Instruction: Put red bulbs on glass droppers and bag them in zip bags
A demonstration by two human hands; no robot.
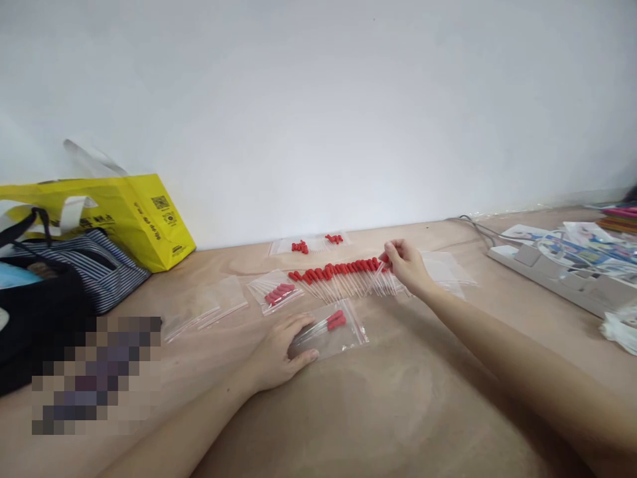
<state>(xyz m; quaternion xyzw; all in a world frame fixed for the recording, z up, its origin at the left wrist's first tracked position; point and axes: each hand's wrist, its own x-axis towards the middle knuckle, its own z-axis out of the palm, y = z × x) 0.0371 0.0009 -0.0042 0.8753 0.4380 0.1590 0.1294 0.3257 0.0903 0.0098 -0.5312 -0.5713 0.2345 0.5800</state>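
Note:
My left hand (283, 352) rests on a clear zip-lock bag (318, 350), holding its left end between thumb and fingers. Several droppers with red bulbs (336, 320) lie inside that bag, whose red-striped edge points right. Beyond it runs a long row of loose droppers (343, 269), red bulbs to the back and clear tubes toward me. At the row's right end, my right hand (405, 262) pinches a dropper (382, 257) near its red bulb. Another bag (279, 292) holding droppers lies flat beyond my left hand.
Clear bags (223, 302) lie at left and more bags (442, 269) at right. Filled bags (311, 244) sit by the wall. A yellow bag (169, 226) and striped pouch (104, 265) stand left. A white power strip (552, 275) with cables lies right.

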